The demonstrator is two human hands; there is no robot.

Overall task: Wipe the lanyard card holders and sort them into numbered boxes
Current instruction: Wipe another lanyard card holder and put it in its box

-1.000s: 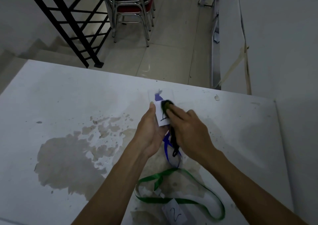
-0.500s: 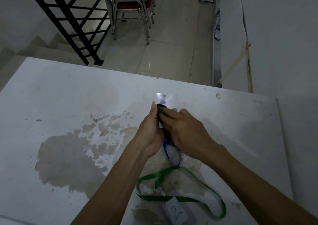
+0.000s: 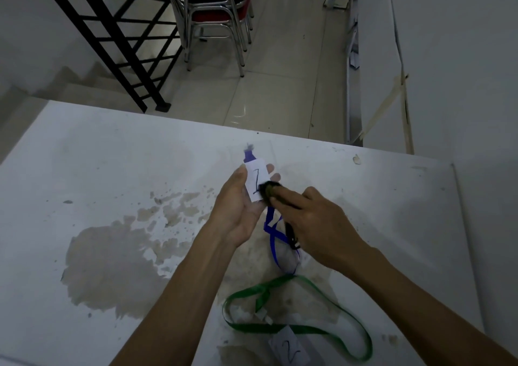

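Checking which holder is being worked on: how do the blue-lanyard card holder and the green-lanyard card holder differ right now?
The blue-lanyard clear card holder is held up in the left hand while the right hand rubs it with a dark cloth; the green-lanyard clear card holder lies untouched on the white table. Both hold handwritten paper slips.

Stacked red chairs, black railing

Looks like an office or hall landing: stained white table, stacked red-cushioned chrome chairs, black metal stair railing, glossy beige tiled floor.
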